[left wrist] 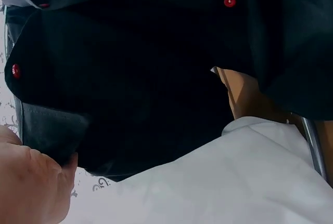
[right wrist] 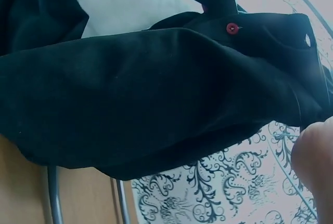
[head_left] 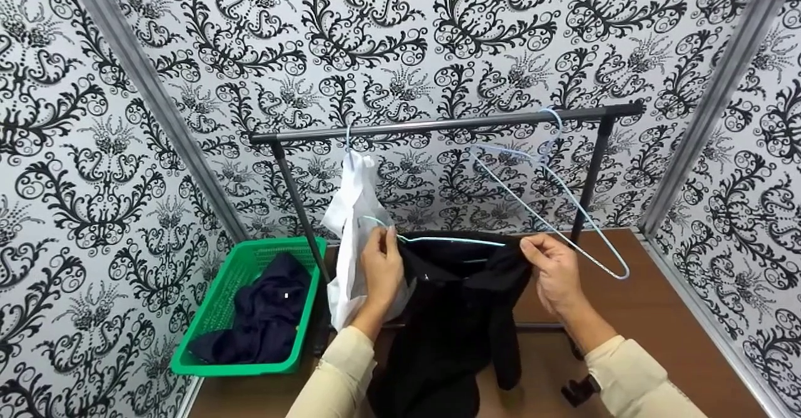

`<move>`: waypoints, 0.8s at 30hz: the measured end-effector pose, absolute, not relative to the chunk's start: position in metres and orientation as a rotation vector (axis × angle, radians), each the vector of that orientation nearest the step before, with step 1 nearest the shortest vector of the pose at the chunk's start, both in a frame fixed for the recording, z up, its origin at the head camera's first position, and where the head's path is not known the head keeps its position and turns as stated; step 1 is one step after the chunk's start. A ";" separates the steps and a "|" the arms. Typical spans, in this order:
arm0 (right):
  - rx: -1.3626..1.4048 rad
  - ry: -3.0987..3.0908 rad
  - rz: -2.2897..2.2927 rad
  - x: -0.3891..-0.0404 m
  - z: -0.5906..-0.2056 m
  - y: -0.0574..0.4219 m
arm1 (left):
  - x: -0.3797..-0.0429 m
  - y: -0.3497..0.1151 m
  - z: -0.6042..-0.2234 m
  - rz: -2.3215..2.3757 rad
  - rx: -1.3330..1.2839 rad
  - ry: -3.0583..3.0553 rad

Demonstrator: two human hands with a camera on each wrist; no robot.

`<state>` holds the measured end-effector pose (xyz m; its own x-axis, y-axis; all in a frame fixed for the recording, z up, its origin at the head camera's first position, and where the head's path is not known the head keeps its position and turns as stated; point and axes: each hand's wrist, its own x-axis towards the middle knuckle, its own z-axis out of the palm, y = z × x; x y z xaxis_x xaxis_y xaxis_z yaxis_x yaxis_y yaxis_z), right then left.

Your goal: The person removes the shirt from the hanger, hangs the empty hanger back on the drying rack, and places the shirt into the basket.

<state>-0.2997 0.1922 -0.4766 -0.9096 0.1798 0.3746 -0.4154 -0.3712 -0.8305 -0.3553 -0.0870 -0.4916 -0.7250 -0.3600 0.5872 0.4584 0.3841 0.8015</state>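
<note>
Head view: black garment (head_left: 441,333), pinched by both hands (head_left: 554,271), is seemingly being fitted onto its hanger (head_left: 454,239), further straightening being needed.

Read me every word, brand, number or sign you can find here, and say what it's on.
None can be read.
White mark on the dark blue cloth in the green basket: too small to tell if it's lettering.
Pale speck on the black garment: also too small.
Patterned wall: scrolls, no letters.
</note>
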 end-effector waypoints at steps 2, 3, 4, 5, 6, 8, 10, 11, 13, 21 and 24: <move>0.335 -1.443 2.406 -0.300 -0.479 0.193 | -0.356 -0.086 -0.491 -1.434 -0.076 -1.912; 0.344 -1.423 2.441 -0.300 -0.480 0.193 | -0.356 -0.085 -0.491 -1.439 -0.073 -1.908; 0.353 -1.404 2.470 -0.300 -0.480 0.193 | -0.357 -0.085 -0.491 -1.446 -0.072 -1.905; 0.360 -1.383 2.492 -0.300 -0.481 0.193 | -0.357 -0.085 -0.491 -1.450 -0.068 -1.903; 0.364 -1.370 2.502 -0.300 -0.481 0.193 | -0.356 -0.084 -0.491 -1.450 -0.063 -1.901; 0.349 -1.385 2.468 -0.299 -0.482 0.193 | -0.355 -0.084 -0.490 -1.437 -0.056 -1.901; 0.328 -1.498 2.311 -0.299 -0.481 0.192 | -0.354 -0.084 -0.489 -1.406 -0.052 -1.907; 0.312 -1.587 2.196 -0.299 -0.481 0.192 | -0.353 -0.084 -0.489 -1.383 -0.048 -1.909; 0.255 -1.825 1.903 -0.297 -0.480 0.193 | -0.351 -0.082 -0.489 -1.319 -0.056 -1.911; 0.163 -2.319 0.788 -0.281 -0.475 0.193 | -0.342 -0.069 -0.486 -1.142 -0.204 -1.828; 0.121 -2.405 0.718 -0.280 -0.472 0.189 | -0.340 -0.063 -0.487 -1.129 -0.260 -1.809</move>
<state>-0.2797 0.1889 -0.4723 -0.8045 0.0850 0.5879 -0.2511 0.8483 -0.4662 -0.3404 -0.0632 -0.4869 -0.5230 -0.2830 0.8040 0.5979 0.5505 0.5827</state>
